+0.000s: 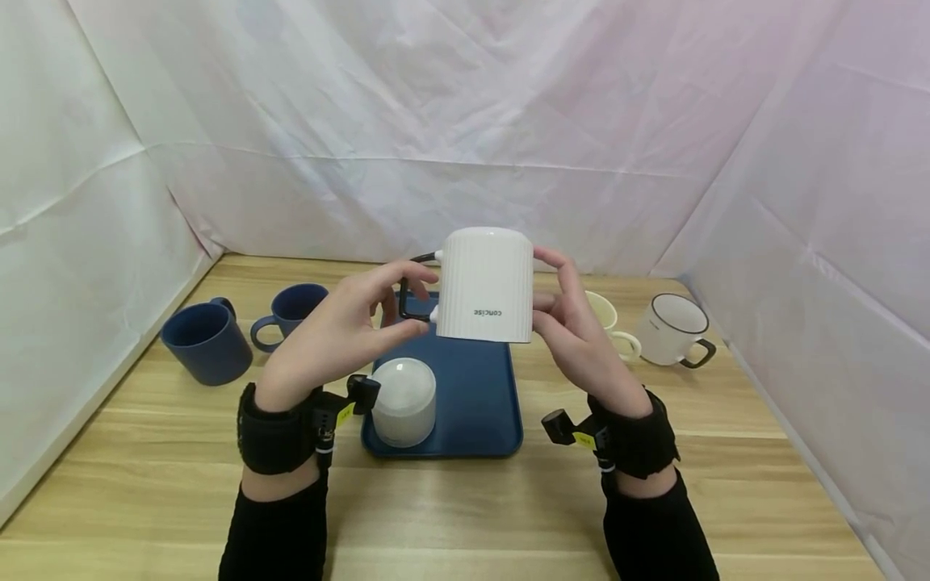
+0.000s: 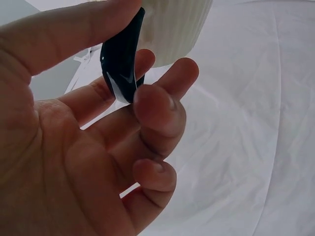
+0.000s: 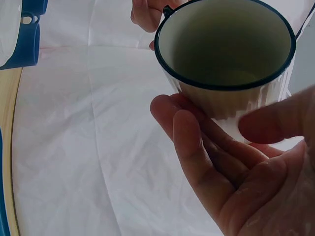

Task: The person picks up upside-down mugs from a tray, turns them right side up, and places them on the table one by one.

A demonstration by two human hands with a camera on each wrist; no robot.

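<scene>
A white ribbed mug point(image 1: 485, 284) with a black handle point(image 1: 407, 300) hangs upside down in the air above a blue tray point(image 1: 483, 403). My left hand point(image 1: 416, 298) pinches the handle between thumb and fingers; in the left wrist view the handle point(image 2: 118, 44) sits in that hand point(image 2: 140, 66), with the mug's wall point(image 2: 177, 27) behind it. My right hand point(image 1: 545, 280) grips the mug's other side. The right wrist view looks into the mug's dark-rimmed mouth point(image 3: 226, 49), with the right hand point(image 3: 206, 118) holding the wall between fingers and thumb.
A small white cup point(image 1: 404, 401) stands upside down at the tray's front left. Two blue mugs point(image 1: 207, 340) point(image 1: 291, 313) stand on the wooden table at the left. A cream mug point(image 1: 606, 316) and a dark-rimmed white mug point(image 1: 672, 328) stand at the right. White cloth walls enclose the table.
</scene>
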